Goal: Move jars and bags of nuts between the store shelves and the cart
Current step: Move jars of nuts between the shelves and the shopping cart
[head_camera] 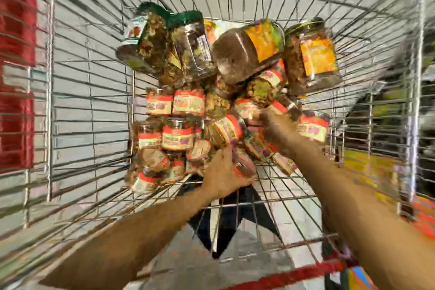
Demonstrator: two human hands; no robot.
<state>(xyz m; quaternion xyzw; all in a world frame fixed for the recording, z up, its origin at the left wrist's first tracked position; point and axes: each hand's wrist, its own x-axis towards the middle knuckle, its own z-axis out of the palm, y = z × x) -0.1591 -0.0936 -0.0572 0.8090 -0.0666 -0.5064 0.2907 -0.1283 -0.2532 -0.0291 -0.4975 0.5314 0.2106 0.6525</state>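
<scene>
1. Down into the wire cart went both arms, and the picture was badly smeared.
2. A heap of small red-labelled jars lay across the basket floor, with bigger jars tumbled on their sides at the far end.
3. The left hand sat at the near edge of the heap, fingers curled round a small jar that showed just past its fingertips.
4. The right hand was deeper in, pressed among the jars; a jar lay against its fingers, but blur hid whether they gripped it or only touched, so I couldn't call it.
5. Handling, as I judged it: rigid, smooth-sided clear jars, likely slick and light enough for one hand. A wrap round the body below the lid looked the safest hold, since loose neighbours could roll once one was lifted.
</scene>
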